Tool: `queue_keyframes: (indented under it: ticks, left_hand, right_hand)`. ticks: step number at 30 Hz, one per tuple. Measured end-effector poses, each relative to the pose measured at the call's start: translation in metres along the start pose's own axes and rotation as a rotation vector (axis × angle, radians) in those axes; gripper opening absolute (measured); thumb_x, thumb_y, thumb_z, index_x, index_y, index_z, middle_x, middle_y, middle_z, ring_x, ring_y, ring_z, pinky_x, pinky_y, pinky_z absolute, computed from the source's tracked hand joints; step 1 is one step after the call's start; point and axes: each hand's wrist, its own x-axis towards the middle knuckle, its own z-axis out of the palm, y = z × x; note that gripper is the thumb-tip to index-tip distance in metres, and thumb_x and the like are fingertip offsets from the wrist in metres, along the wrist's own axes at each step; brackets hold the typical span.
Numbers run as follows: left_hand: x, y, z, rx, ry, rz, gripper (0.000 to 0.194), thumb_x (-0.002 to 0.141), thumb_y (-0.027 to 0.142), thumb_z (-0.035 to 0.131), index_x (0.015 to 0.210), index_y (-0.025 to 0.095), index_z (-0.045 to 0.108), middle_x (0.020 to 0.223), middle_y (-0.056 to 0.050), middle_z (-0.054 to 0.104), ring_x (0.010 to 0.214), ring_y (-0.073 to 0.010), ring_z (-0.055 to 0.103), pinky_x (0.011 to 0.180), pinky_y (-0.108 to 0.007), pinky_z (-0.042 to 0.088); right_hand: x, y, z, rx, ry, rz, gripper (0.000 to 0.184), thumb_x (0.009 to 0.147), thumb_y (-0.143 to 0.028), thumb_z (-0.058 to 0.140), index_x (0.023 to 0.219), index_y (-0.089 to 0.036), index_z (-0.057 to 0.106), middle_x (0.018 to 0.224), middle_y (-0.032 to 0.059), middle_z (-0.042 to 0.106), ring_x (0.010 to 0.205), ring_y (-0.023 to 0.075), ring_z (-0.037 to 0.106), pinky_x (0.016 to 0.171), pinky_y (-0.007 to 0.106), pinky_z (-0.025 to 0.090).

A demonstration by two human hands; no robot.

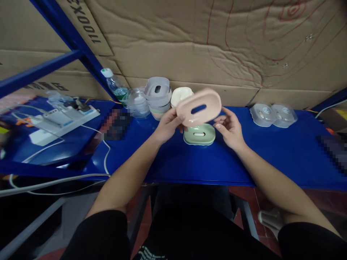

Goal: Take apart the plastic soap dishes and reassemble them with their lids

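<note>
A pink oval lid [208, 110] with a slot through its middle is tilted up in front of me. My left hand [168, 124] pinches its left end between thumb and fingers. At the lid's right end, my right hand [230, 127] has its fingers apart and curved; a fingertip is close to the rim, and I cannot tell if it touches. Below them a green oval lid-like piece [200, 139], with a pale bar in its slot, lies on the blue table [173, 162]. Behind the pink lid stands a cream container [181, 94], partly hidden.
Stacked grey containers [157, 92] and clear plastic lids [138, 103] stand at the back, beside a bottle [116, 85]. Two clear-covered containers [262, 115] sit at the right. A white power strip [65, 126] with trailing cables lies left. Cardboard [168, 43] walls the back.
</note>
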Motion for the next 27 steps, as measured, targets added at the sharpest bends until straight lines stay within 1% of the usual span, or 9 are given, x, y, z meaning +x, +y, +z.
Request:
queue_keyframes:
  ticks: [3, 5, 7, 8, 10, 13, 15, 22, 27]
  left_hand:
    - [0.008, 0.008, -0.012, 0.362, 0.288, 0.155, 0.049, 0.096, 0.069, 0.067, 0.113, 0.023, 0.062, 0.088, -0.005, 0.074, 0.079, -0.0214, 0.075, 0.063, -0.031, 0.057]
    - [0.018, 0.019, -0.022, 0.707, 0.391, 0.200, 0.043, 0.098, 0.060, 0.069, 0.120, 0.023, 0.065, 0.107, -0.011, 0.077, 0.101, -0.0276, 0.076, 0.077, -0.035, 0.060]
    - [0.029, 0.033, -0.028, 1.014, 0.371, 0.190, 0.040, 0.099, 0.048, 0.069, 0.128, 0.022, 0.065, 0.132, -0.014, 0.072, 0.123, -0.0337, 0.071, 0.090, -0.040, 0.060]
    - [0.034, 0.039, -0.029, 1.129, 0.346, 0.164, 0.038, 0.099, 0.044, 0.068, 0.130, 0.021, 0.066, 0.140, -0.015, 0.069, 0.127, -0.0357, 0.069, 0.094, -0.042, 0.060]
    - [0.043, 0.049, -0.024, 1.288, 0.288, 0.092, 0.036, 0.099, 0.039, 0.070, 0.130, 0.020, 0.067, 0.146, -0.017, 0.064, 0.125, -0.0379, 0.069, 0.096, -0.045, 0.059]
    - [0.050, 0.052, -0.010, 1.380, 0.189, -0.007, 0.039, 0.096, 0.038, 0.078, 0.128, 0.019, 0.069, 0.144, -0.017, 0.063, 0.119, -0.0391, 0.071, 0.096, -0.046, 0.058]
    - [0.050, 0.047, -0.003, 1.385, 0.155, -0.026, 0.042, 0.095, 0.038, 0.080, 0.130, 0.019, 0.069, 0.142, -0.017, 0.064, 0.120, -0.0390, 0.070, 0.095, -0.045, 0.057]
    - [0.049, 0.026, -0.003, 1.403, 0.139, -0.024, 0.043, 0.098, 0.048, 0.077, 0.133, 0.023, 0.070, 0.139, -0.014, 0.066, 0.115, -0.0332, 0.070, 0.088, -0.037, 0.055]
    - [0.044, 0.021, -0.004, 1.363, 0.178, -0.029, 0.047, 0.098, 0.044, 0.076, 0.141, 0.024, 0.067, 0.149, -0.015, 0.061, 0.117, -0.0328, 0.070, 0.085, -0.037, 0.057]
  right_hand:
    - [0.001, 0.001, -0.002, -0.009, 0.047, -0.001, 0.077, 0.094, -0.070, 0.070, 0.157, -0.034, 0.047, 0.119, 0.0089, 0.072, 0.095, 0.0258, 0.073, 0.090, 0.050, 0.065]
    - [0.002, 0.003, -0.003, -0.020, 0.076, -0.003, 0.070, 0.094, -0.067, 0.071, 0.152, -0.032, 0.053, 0.117, 0.0085, 0.072, 0.093, 0.0247, 0.072, 0.088, 0.048, 0.065]
    - [0.001, 0.004, -0.005, -0.051, 0.078, -0.004, 0.065, 0.095, -0.065, 0.071, 0.148, -0.031, 0.056, 0.117, 0.0082, 0.072, 0.093, 0.0242, 0.072, 0.087, 0.047, 0.065]
    - [0.001, 0.004, -0.005, -0.074, 0.071, -0.005, 0.064, 0.095, -0.064, 0.071, 0.148, -0.030, 0.057, 0.117, 0.0083, 0.072, 0.093, 0.0241, 0.072, 0.087, 0.047, 0.065]
    - [0.000, 0.003, -0.007, -0.120, 0.056, -0.009, 0.062, 0.096, -0.063, 0.071, 0.147, -0.030, 0.058, 0.120, 0.0088, 0.072, 0.092, 0.0243, 0.073, 0.089, 0.049, 0.064]
    - [-0.001, 0.000, -0.009, -0.175, 0.058, -0.034, 0.060, 0.097, -0.062, 0.071, 0.146, -0.030, 0.060, 0.122, 0.0097, 0.072, 0.094, 0.0253, 0.074, 0.093, 0.052, 0.064]
    - [-0.002, -0.001, -0.011, -0.204, 0.060, -0.058, 0.058, 0.097, -0.061, 0.070, 0.146, -0.030, 0.061, 0.123, 0.0100, 0.073, 0.097, 0.0259, 0.074, 0.095, 0.052, 0.063]
    - [-0.001, -0.005, -0.014, -0.278, 0.032, -0.104, 0.052, 0.099, -0.061, 0.068, 0.141, -0.030, 0.065, 0.119, 0.0097, 0.074, 0.097, 0.0271, 0.074, 0.092, 0.053, 0.064]
    - [-0.001, -0.011, -0.012, -0.302, 0.052, -0.116, 0.047, 0.098, -0.061, 0.068, 0.134, -0.030, 0.071, 0.117, 0.0097, 0.075, 0.097, 0.0282, 0.075, 0.092, 0.054, 0.064]
